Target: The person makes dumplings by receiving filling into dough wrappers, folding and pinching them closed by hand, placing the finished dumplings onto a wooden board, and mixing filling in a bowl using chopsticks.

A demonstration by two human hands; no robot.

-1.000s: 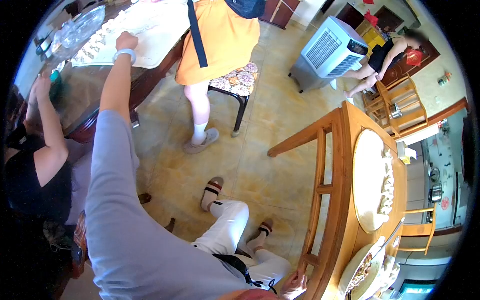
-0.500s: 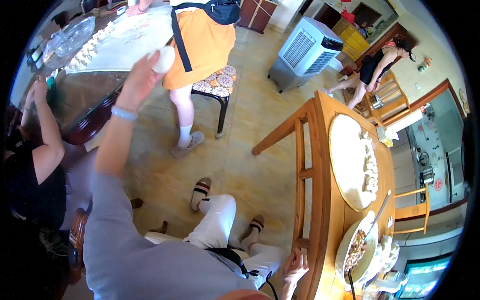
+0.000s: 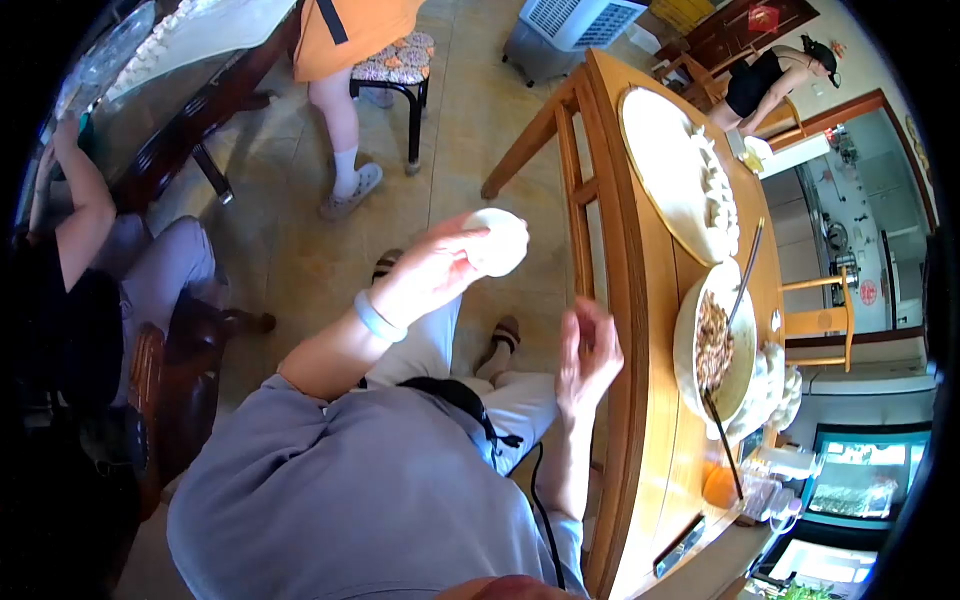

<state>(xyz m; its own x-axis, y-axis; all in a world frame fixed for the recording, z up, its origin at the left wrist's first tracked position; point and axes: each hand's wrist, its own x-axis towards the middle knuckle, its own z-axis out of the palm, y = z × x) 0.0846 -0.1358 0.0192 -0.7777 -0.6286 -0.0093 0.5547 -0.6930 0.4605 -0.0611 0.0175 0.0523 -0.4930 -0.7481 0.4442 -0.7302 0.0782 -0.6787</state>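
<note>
My left hand, with a pale bracelet at the wrist, pinches a round white dough wrapper in front of my lap. My right hand is raised beside the table edge, its fingers loosely curled and apart from the thumb, with nothing seen in it. To its right stands a large white bowl of chopped filling. One chopstick leans out of the bowl's far side and another dark one out of the near side. Beyond the bowl, a round white tray carries a row of dumplings.
The wooden table runs along my right, with a phone near its front corner. At left, a person in black sits by a dark table; another in orange stands near a flowered stool. A third person bends by the far chairs.
My left hand has come down from the upper left to in front of me, carrying the wrapper. My right hand has risen from beside the table edge. The view has turned rightward.
</note>
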